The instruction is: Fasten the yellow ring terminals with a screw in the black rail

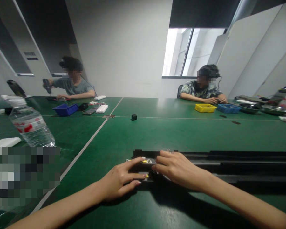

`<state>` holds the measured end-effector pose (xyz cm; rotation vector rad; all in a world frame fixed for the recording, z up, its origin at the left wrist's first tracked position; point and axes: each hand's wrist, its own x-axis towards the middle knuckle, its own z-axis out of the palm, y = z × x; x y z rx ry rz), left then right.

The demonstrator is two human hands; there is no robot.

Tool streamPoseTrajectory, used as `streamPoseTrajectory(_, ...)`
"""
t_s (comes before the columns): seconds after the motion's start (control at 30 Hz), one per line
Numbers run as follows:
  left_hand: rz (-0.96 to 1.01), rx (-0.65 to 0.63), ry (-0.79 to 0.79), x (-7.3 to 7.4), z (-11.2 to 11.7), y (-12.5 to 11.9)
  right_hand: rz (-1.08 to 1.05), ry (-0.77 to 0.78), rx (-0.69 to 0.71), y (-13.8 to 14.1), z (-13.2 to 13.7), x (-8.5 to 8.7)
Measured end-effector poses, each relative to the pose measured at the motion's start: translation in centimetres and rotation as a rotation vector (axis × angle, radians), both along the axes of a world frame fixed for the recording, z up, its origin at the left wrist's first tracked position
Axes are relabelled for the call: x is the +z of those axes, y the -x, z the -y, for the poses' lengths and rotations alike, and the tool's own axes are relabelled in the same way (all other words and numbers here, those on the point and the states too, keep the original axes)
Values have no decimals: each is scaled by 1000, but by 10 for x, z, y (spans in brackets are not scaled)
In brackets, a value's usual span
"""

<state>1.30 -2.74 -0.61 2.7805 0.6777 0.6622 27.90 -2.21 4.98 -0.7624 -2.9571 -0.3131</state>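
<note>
A long black rail point(228, 162) lies across the green table point(157, 133) in front of me, running off to the right. My left hand point(121, 181) rests at the rail's left end with its fingers stretched apart, fingertips touching small gold-coloured parts point(146, 161) there. My right hand point(177, 168) lies over the same end from the right, fingers curled down onto the rail beside the gold parts. What the right fingers pinch, if anything, is hidden.
A water bottle point(30, 125) stands at the left, beside a white block point(4, 142). A small black cube point(133, 117) sits mid-table. Two other people sit at the far side, near a blue tray point(65, 109), a yellow tray point(205, 108) and another blue tray point(228, 108).
</note>
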Motion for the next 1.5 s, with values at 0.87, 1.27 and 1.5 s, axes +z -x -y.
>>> streamPoseTrajectory(0.87, 8, 2, -9, -3, -1, 0, -17, 9, -142, 8, 12, -5)
streamPoseTrajectory(1.27, -14, 3, 16, 0, 0, 0, 1, 1, -150, 5, 14, 1)
streamPoseTrajectory(1.5, -13, 7, 16, -2, 0, 1, 32, -8, -169, 1, 9, 3)
